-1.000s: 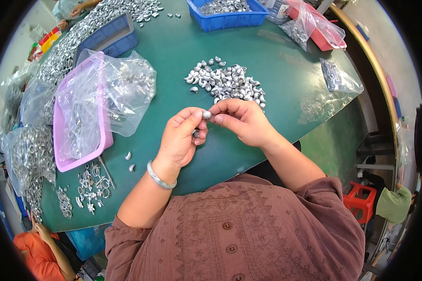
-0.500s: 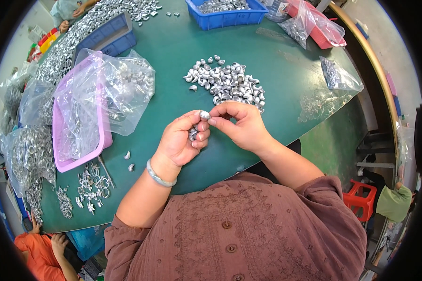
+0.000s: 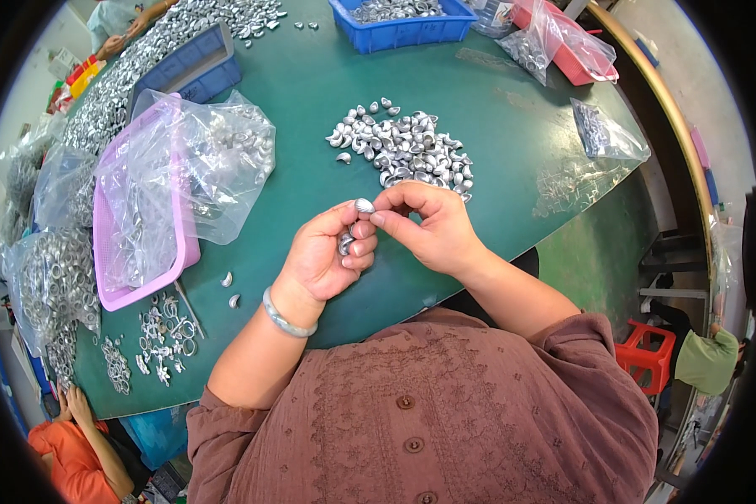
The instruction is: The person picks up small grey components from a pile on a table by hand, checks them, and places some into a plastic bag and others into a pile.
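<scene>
A small silver, curved, ridged metal piece (image 3: pixel 364 205) is pinched between the thumb and forefinger of my left hand (image 3: pixel 323 252). More silver pieces (image 3: pixel 345 243) sit under that hand's curled fingers. My right hand (image 3: pixel 433 227) is closed, thumb and forefinger tips together at the right edge of the same ridged piece. Just beyond my right hand lies a pile of similar curved silver pieces (image 3: pixel 416 147), some with the hollow side up. Two loose curved pieces (image 3: pixel 230 290) rest left of my left wrist.
On the green table (image 3: pixel 302 92), a lilac basket (image 3: pixel 189 252) holds plastic bags at left. Blue trays (image 3: pixel 412 35) and a red tray (image 3: pixel 575 71) stand farther back. Rings and small parts (image 3: pixel 166 336) lie near left. A co-worker in orange (image 3: pixel 80 458) is at lower left.
My hands keep nearly the same hold and place. The co-worker in orange has moved a hand up to the table's edge. The whole view has shifted very slightly.
</scene>
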Tool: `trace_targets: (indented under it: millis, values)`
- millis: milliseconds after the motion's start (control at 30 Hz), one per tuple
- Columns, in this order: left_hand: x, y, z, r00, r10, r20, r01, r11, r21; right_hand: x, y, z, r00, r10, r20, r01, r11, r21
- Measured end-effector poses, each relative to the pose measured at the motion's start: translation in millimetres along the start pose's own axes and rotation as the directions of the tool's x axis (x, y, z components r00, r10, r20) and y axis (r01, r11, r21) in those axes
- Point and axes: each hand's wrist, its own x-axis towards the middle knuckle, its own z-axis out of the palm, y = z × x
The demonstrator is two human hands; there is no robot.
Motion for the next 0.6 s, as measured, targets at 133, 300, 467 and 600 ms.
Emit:
trace_targets:
  millis: [133, 300, 467, 600]
  values:
    - [0.8, 0.1, -5.5, 0.999, 0.001, 0.040, 0.000, 1.000, -0.029, -0.1, -0.6, 0.3, 0.999, -0.033, 0.001, 0.033, 0.999, 0.000]
    - [0.4, -0.4, -4.2, 0.995, 0.053, 0.088, -0.056, 0.998, 0.031, -0.9, -1.4, 0.1, 0.998, -0.054, 0.011, 0.054, 0.999, 0.008]
    - [-1.0, -2.7, 2.8, 0.956, 0.262, 0.129, -0.291, 0.893, 0.342, -2.8, 2.4, 1.2, 0.996, -0.067, -0.051, 0.070, 0.995, 0.066]
    - [-2.7, -4.6, 4.3, 0.937, 0.312, 0.158, -0.350, 0.842, 0.409, -3.0, 3.6, -3.0, 0.996, -0.080, -0.039, 0.082, 0.995, 0.056]
